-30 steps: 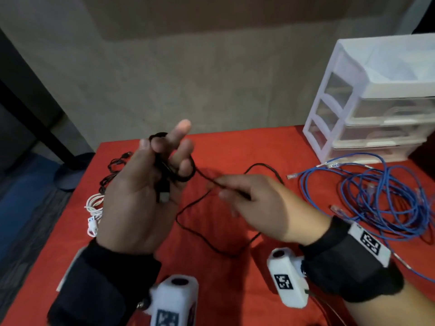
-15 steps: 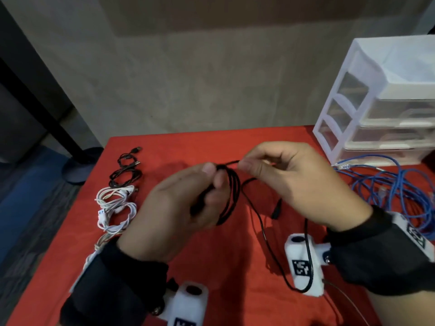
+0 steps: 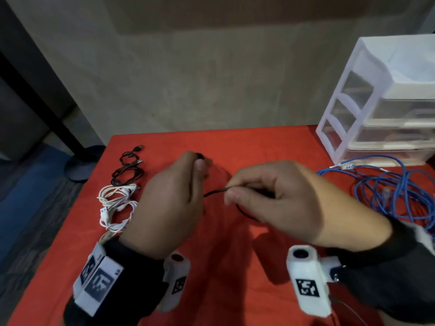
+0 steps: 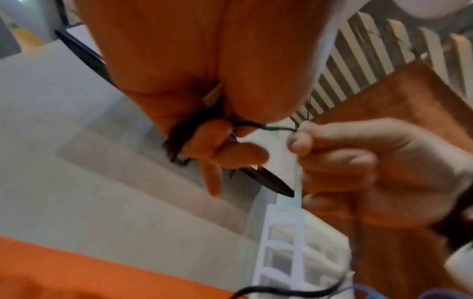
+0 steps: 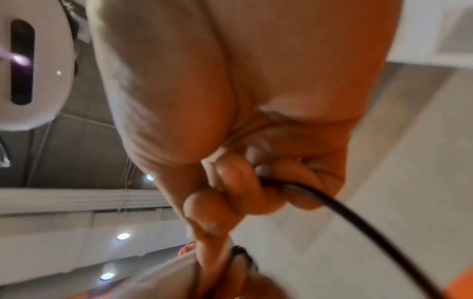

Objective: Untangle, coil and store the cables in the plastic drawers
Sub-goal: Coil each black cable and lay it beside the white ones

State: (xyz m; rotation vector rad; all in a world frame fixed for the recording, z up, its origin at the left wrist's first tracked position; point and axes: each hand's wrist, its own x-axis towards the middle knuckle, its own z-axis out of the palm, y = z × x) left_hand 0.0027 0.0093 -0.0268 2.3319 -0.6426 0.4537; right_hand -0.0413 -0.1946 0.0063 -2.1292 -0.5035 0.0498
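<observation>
- The thin black rubber-sheathed cable [image 3: 215, 192] is held above the red-covered table [image 3: 235, 267]; its short taut span runs left to right between both hands
- left hand [image 3: 169, 203] curls round the wound loops; right hand [image 3: 275, 198] pinches the free run, the nearer hand to feed the next turn
- white plastic drawers [image 3: 376, 109] stand far right, well apart, nearer the right hand

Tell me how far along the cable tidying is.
Done: a black bundle and a white bundle lie coiled on the red table. In hand: the left hand holds a black cable coil while the right hand feeds it. Left: the blue cable is loose, and the drawers are shut.
</observation>
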